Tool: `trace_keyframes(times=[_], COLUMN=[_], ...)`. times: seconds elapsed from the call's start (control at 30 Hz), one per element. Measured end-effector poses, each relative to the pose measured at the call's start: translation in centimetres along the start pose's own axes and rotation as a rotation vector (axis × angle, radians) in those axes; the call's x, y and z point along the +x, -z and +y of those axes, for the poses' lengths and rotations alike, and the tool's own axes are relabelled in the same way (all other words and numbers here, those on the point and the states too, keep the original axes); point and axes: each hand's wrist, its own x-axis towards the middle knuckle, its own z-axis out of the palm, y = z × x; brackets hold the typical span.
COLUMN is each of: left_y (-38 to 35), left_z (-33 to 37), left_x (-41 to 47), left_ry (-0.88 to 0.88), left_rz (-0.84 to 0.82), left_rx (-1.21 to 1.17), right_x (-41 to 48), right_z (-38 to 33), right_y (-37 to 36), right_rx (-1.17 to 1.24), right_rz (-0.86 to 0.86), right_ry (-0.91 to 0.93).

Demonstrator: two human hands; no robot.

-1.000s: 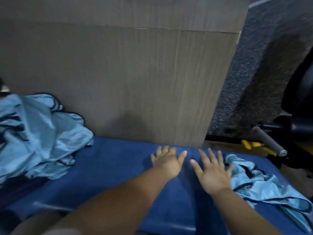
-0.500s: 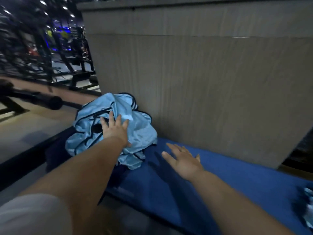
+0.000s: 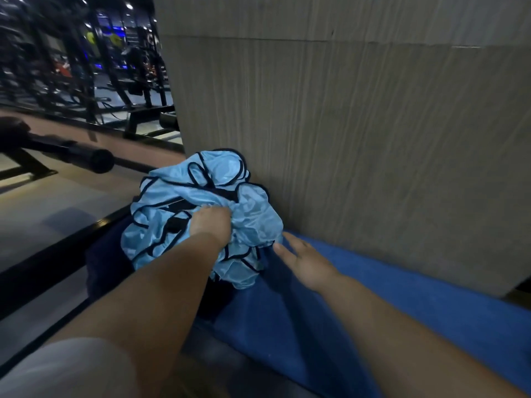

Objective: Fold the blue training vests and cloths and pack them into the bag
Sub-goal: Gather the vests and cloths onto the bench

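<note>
A crumpled heap of light blue training vests (image 3: pixel 250 193) with dark trim lies at the left end of a dark blue cloth (image 3: pixel 359 288), against a wooden panel. My left hand (image 3: pixel 211 224) digs into the middle of the heap, fingers curled into the fabric and gripping it. My right hand (image 3: pixel 304 259) hovers flat with straight fingers over the blue cloth, fingertips just at the heap's lower right edge. No bag is in view.
A tall wood-grain panel (image 3: pixel 359 139) stands right behind the cloth. A black padded bar (image 3: pixel 71 155) reaches in from the left. Dark gym racks (image 3: pixel 94 67) stand further back, with a black floor rail (image 3: pixel 57 248) left of the cloth.
My view swung left from the cloth's right end to the vest heap. My left hand, resting flat on the heap before, now grips the fabric. My right hand moved closer to the heap.
</note>
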Motion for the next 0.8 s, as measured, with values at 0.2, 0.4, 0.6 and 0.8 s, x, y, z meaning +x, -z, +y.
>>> trace_keyframes(times=[0.2, 0.4, 0.6, 0.8], left_y=[2.4, 4.9, 3.9, -0.7], left_z=[7.0, 13.2, 14.6, 13.2], left_x=[-2.1, -5.0, -5.5, -6.2], left_ry=[-0.055, 0.142, -0.133, -0.051], left_rz=[-0.079, -0.427, -0.095, -0.251], left_rx=[-0.956, -1.902, -0.867, -0.482], right_x=[1.4, 0.5, -0.4, -4.0], right_z=[-1.0, -0.2, 4.8, 10.1], right_y=[-0.4, 2.4, 3.5, 6.2], right_rx=[0.744, 1.546, 1.277, 0.103], right_rz=[-0.001, -0.028, 0.398, 0.691], right_ry=[-0.06, -0.219, -0.272, -0.049])
